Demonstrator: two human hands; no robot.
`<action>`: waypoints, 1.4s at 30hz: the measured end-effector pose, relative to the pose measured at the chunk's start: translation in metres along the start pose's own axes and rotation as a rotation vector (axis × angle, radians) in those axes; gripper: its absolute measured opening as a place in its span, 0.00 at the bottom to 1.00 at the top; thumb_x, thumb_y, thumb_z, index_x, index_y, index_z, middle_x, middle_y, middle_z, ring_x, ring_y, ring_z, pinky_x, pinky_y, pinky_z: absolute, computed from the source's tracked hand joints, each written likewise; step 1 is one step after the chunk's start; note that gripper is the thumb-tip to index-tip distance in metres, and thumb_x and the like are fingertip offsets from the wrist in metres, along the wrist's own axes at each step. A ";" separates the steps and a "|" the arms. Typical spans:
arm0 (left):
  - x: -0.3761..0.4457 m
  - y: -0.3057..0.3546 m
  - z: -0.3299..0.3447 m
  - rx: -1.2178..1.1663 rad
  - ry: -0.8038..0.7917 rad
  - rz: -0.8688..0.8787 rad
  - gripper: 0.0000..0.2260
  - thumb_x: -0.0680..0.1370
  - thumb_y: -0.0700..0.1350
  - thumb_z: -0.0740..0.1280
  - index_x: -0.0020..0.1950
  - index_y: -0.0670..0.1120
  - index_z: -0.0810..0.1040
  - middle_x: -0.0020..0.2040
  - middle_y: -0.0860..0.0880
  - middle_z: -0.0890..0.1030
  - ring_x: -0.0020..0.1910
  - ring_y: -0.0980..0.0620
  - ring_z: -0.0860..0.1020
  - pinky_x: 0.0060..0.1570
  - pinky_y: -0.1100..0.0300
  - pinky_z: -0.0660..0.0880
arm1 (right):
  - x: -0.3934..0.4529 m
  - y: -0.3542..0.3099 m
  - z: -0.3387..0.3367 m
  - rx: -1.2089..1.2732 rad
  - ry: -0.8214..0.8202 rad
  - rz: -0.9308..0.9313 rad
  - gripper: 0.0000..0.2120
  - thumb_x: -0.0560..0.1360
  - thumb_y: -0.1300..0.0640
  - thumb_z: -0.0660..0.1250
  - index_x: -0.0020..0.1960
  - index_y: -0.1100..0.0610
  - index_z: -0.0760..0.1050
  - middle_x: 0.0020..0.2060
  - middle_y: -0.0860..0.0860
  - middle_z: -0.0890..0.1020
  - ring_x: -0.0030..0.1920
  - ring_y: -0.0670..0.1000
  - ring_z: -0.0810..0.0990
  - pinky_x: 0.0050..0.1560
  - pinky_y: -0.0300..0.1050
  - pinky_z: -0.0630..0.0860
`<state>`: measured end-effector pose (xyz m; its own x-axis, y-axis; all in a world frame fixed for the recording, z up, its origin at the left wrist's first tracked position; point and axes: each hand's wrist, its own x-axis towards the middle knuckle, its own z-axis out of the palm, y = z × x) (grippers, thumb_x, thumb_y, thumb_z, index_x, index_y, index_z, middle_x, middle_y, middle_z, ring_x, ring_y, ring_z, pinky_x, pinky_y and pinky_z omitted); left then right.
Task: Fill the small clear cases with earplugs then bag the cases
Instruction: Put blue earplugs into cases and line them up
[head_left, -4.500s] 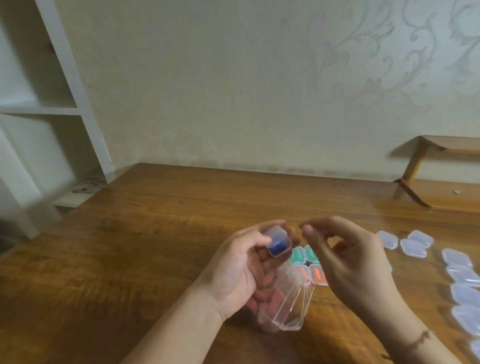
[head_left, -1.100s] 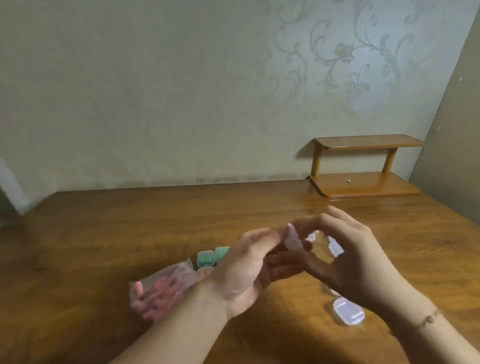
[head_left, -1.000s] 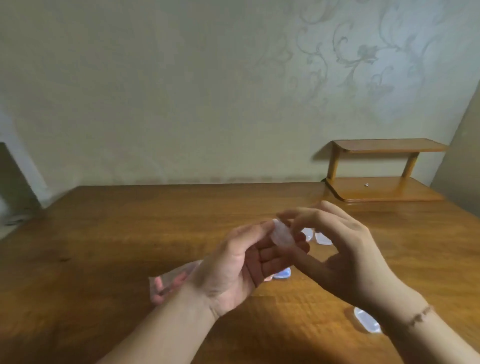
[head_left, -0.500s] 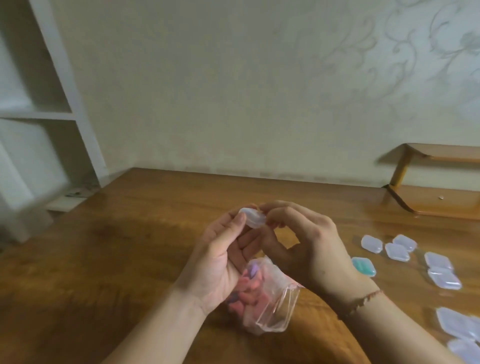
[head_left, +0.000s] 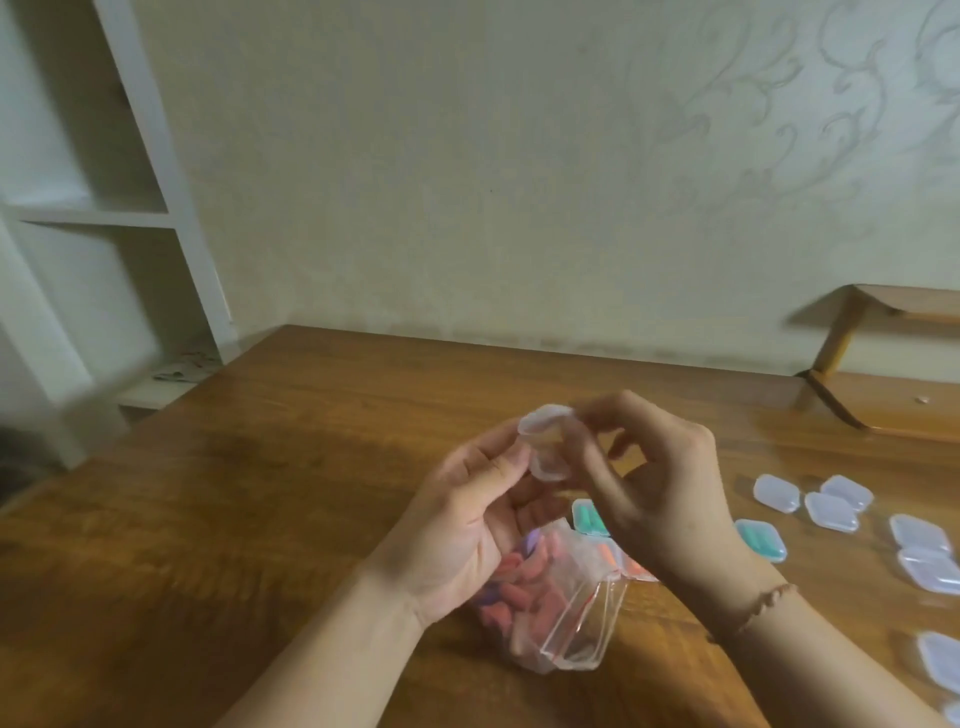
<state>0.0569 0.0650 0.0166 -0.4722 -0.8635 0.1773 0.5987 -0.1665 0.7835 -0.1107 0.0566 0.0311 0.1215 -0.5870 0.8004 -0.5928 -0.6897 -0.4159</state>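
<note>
Both hands up over the bench (head_left: 260, 493), left hand (head_left: 467, 519) and right hand (head_left: 660, 488) pinching 1 small clear case (head_left: 545, 441) with curled fingers (head_left: 511, 457), lid hinged open — light, stiff, slick plastic, best nipped by its edges.

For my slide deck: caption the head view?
Both hands open a small clear plastic case above a clear bag of pink foam earplugs.

Person's arms, head view
Both forearms bare, no sleeves; thin braided reddish-brown cord bracelet (head_left: 756, 608) around right wrist; no rings visible.
</note>
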 end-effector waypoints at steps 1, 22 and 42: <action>-0.001 0.000 0.000 0.031 -0.044 -0.027 0.17 0.81 0.40 0.62 0.69 0.38 0.74 0.57 0.39 0.81 0.55 0.46 0.81 0.49 0.58 0.79 | 0.001 0.000 0.000 0.053 -0.006 0.075 0.05 0.76 0.53 0.66 0.45 0.54 0.78 0.37 0.44 0.83 0.35 0.47 0.81 0.32 0.50 0.76; 0.022 -0.012 -0.024 0.108 0.528 -0.106 0.13 0.81 0.39 0.65 0.65 0.43 0.73 0.57 0.38 0.81 0.52 0.43 0.83 0.52 0.53 0.81 | -0.056 0.007 -0.023 -0.610 -0.821 -0.061 0.18 0.74 0.36 0.52 0.48 0.37 0.79 0.79 0.45 0.51 0.77 0.55 0.55 0.63 0.59 0.72; 0.024 -0.014 -0.027 -0.044 0.683 -0.192 0.11 0.80 0.42 0.67 0.62 0.42 0.77 0.55 0.37 0.82 0.49 0.42 0.84 0.43 0.52 0.81 | -0.030 -0.001 0.034 -0.727 -0.672 0.142 0.12 0.59 0.56 0.78 0.43 0.50 0.83 0.58 0.46 0.77 0.55 0.54 0.73 0.46 0.48 0.74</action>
<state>0.0543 0.0334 -0.0056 -0.0696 -0.9199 -0.3859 0.5779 -0.3525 0.7361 -0.0867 0.0603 -0.0077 0.3035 -0.9166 0.2601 -0.9525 -0.2995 0.0559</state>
